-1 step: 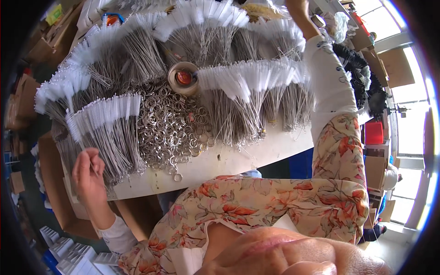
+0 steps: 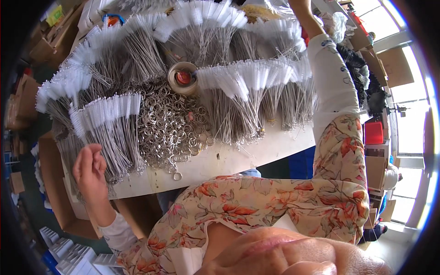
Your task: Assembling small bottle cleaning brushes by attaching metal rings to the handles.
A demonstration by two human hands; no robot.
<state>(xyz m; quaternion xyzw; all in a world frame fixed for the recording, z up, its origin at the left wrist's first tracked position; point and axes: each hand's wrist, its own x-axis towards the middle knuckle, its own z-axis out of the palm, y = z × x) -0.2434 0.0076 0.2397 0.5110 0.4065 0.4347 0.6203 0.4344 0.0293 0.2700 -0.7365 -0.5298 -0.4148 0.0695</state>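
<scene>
My left hand (image 2: pixel 94 176) is raised at the table's left front corner, beside a bundle of thin wire brushes (image 2: pixel 107 119) with white bristles. Its fingers are curled together; whether something thin is between them cannot be made out. My right arm (image 2: pixel 332 73) reaches to the far right of the table, past another row of brushes (image 2: pixel 243 87). Only part of my right hand (image 2: pixel 301 5) shows at the top edge, its fingers out of view. Between the brush bundles lies a heap of loose metal rings (image 2: pixel 169 123).
A round cream container (image 2: pixel 172 79) with something red inside stands behind the rings. More brush bundles (image 2: pixel 197 27) fill the table's far side. Cardboard boxes (image 2: pixel 59 183) stand at the left, and a red bin (image 2: pixel 373 133) at the right. Black bristly items (image 2: pixel 355 68) lie beyond my right arm.
My right hand has moved slightly farther away, toward the top edge. My left hand has shifted a little and its fingers have turned slightly. The rings and container look unchanged.
</scene>
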